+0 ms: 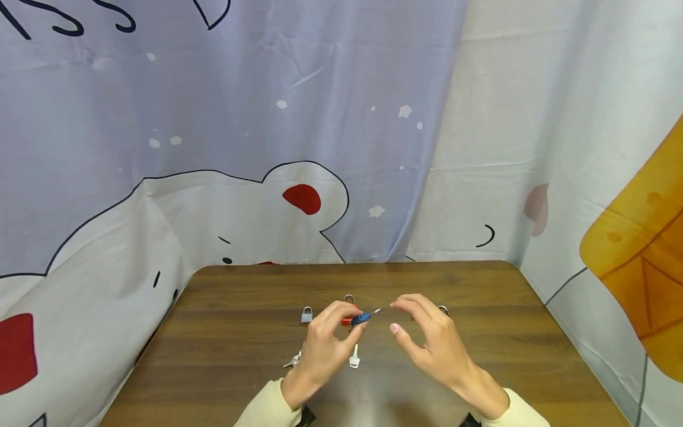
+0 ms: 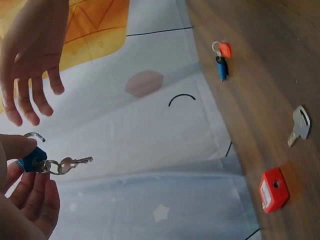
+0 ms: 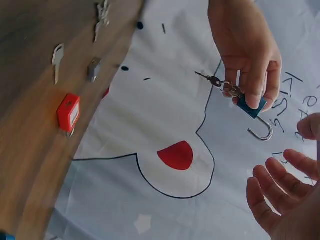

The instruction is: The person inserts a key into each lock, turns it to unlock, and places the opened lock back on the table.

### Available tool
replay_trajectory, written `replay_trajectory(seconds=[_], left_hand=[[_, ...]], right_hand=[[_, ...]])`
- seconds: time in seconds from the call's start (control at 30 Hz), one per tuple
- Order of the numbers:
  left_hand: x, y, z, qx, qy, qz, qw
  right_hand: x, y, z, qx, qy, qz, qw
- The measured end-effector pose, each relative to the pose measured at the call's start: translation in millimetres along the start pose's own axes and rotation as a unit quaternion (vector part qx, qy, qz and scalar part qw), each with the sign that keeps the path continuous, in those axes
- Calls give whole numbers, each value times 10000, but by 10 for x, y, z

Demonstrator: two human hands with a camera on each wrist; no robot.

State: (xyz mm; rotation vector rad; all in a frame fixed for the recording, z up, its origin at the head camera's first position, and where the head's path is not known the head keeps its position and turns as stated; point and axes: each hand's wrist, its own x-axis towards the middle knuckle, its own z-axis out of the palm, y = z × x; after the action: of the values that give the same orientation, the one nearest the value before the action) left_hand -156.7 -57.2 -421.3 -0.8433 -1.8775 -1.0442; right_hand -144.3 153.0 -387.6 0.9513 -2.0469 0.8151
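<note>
My left hand (image 1: 326,345) pinches a small blue padlock (image 3: 250,106) between thumb and fingers, above the table. Its shackle (image 3: 268,131) is sprung open. From the lock's keyhole end hangs a ring with a key (image 2: 75,162). To the right, my right hand (image 1: 436,349) is raised with fingers spread and loosely bent, apart from the padlock and holding nothing. Below and behind the left hand, a red padlock (image 3: 68,113) stands on the table, partly covered in the head view.
On the wooden table (image 1: 240,308) lie a grey padlock (image 1: 306,315), a loose key (image 1: 354,358) and a bunch of keys (image 1: 294,359). A blue item with an orange tag (image 2: 222,65) lies on the right side. A printed curtain (image 1: 320,118) hangs behind.
</note>
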Motion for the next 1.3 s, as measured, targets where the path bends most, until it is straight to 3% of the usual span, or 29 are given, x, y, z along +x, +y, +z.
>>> replay_trajectory(seconds=[0.13, 0.23, 0.3, 0.4, 0.5, 0.6, 0.73, 1.0, 1.23, 1.3], left_hand=[[8, -25, 78, -301, -17, -542, 9981], [15, -41, 143, -584, -125, -1273, 9901], [77, 27, 153, -901, -258, -1964, 9760], [191, 130, 163, -1321, -444, -2876, 9476], [286, 185, 199, -1598, -573, -3468, 9224], [324, 140, 290, -1840, -686, -3832, 9026], [335, -10, 468, -2063, -856, -4135, 8827], [165, -448, 936, -2126, -1033, -4551, 8585], [29, -648, 1159, -2264, -1237, -5001, 8266], [-25, -710, 1216, -2141, -1323, -5054, 8254]], right_hand=[[-26, 27, -32, -575, -57, -598, 9965], [-52, 46, -57, -856, -139, -936, 9918], [-77, 52, -76, -989, -203, -1051, 9893], [-119, 59, -109, -1094, -273, -1160, 9868], [-168, 71, -140, -1142, -349, -1216, 9854], [-226, 82, -167, -1160, -438, -1251, 9844], [-294, 95, -195, -1140, -510, -1307, 9835], [-408, 97, -197, -1218, -751, -1325, 9808], [-561, 91, -108, -1206, -1017, -1458, 9767], [-611, 84, -83, -1184, -1098, -1433, 9764]])
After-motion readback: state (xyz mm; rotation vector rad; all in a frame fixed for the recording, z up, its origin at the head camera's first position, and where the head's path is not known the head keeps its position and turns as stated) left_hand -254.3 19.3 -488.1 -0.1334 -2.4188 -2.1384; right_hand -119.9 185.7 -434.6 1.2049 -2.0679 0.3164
